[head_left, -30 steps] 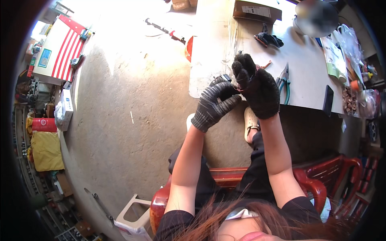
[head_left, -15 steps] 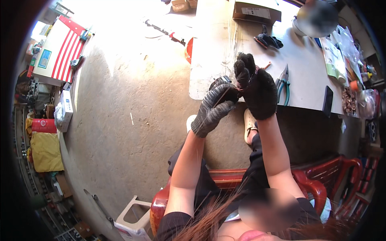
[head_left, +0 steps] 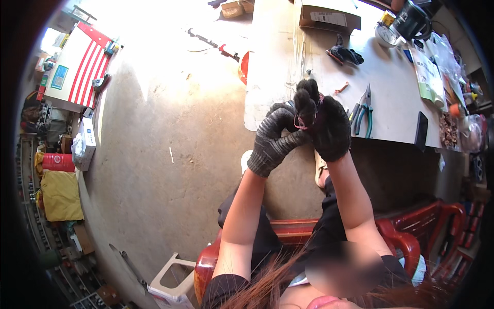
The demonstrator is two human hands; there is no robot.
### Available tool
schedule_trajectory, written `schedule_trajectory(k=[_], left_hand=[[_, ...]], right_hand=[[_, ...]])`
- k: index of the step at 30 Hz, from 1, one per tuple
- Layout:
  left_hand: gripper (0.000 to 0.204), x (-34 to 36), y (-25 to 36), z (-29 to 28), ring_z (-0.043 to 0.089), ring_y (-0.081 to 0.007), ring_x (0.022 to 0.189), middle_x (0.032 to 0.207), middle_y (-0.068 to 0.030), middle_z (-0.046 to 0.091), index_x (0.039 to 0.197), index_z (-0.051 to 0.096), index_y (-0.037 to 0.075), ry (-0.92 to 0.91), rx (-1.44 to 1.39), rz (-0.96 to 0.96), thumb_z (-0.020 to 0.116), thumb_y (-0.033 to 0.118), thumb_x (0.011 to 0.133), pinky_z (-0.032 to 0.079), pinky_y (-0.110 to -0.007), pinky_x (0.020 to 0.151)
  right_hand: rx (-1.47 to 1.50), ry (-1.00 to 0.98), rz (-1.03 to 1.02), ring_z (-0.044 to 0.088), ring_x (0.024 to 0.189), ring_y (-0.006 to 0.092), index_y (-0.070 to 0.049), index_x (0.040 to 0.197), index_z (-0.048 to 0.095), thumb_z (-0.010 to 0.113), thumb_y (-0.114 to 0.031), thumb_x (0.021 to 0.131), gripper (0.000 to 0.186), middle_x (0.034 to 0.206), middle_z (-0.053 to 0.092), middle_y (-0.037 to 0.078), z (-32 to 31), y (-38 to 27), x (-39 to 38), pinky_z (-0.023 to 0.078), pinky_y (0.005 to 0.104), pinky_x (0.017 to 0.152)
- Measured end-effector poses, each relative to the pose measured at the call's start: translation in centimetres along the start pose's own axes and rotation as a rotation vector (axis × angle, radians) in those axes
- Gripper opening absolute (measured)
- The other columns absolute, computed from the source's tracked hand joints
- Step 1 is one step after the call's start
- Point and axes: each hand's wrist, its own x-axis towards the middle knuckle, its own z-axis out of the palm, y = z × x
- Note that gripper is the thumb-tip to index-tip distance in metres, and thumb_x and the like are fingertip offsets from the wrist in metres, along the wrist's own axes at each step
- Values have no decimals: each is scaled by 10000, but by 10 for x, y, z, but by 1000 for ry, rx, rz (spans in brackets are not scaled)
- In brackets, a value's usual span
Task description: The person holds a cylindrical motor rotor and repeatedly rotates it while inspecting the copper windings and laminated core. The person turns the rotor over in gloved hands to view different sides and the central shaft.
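Observation:
My left hand [head_left: 275, 136], in a grey and black knit glove, is closed with its fingertips against the right hand. My right hand [head_left: 329, 126], in a darker glove, curls its fingers toward the left. A thin reddish wire-like strand [head_left: 297, 124] loops out where the fingers meet; the rest of it is hidden by the gloves. Just right of my right hand, pliers with teal handles [head_left: 365, 116] lie on the white table [head_left: 391, 116]. Beyond the fingers is a small reddish-brown piece [head_left: 341, 88].
A dark glove [head_left: 345, 54] and an open cardboard box [head_left: 329, 18] lie farther back on the table. At right are a phone [head_left: 421, 131], a dark mug [head_left: 411, 21] and plastic bags. A red wooden bench [head_left: 293, 226] is beneath me, with a beige stool [head_left: 175, 273] at its left.
Both hands have come slightly nearer to me, and the left has turned in against the right. The strand now shows as a loop. The small reddish-brown piece is less covered by the right hand.

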Motion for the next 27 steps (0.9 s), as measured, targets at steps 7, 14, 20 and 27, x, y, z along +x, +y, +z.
schedule_trajectory(k=[7,14,20,27], left_hand=[[873,5,31,14,442,-192,1213,1345,-70,430,1382,324,19,-16,-377,-87,818,123,670,352,-347,1043],[585,-8,9,21,509,-184,1137,1230,-70,548,1295,471,-2,184,-329,-200,720,40,767,420,-325,973],[860,-4,12,14,455,-222,1225,1318,-114,488,1366,378,22,87,-171,-90,832,91,639,371,-370,1039],[1145,-2,41,7,371,-247,1288,1380,-116,413,1431,264,41,-191,-43,-58,908,243,506,291,-373,1082]], right_hand=[[-169,-44,1,388,1300,294,24,1360,359,444,-175,943,470,1383,424,175,-9,7,-1,246,415,1124],[-424,53,-157,423,1268,319,16,1354,378,454,-168,930,468,1367,440,184,-4,5,2,294,416,1103],[-250,5,66,465,1216,345,-1,1297,416,501,-193,892,457,1287,489,200,0,4,-3,403,447,1000],[-285,-70,322,556,1073,389,61,1163,499,571,-228,843,437,1118,568,245,-4,4,-10,456,494,923]])
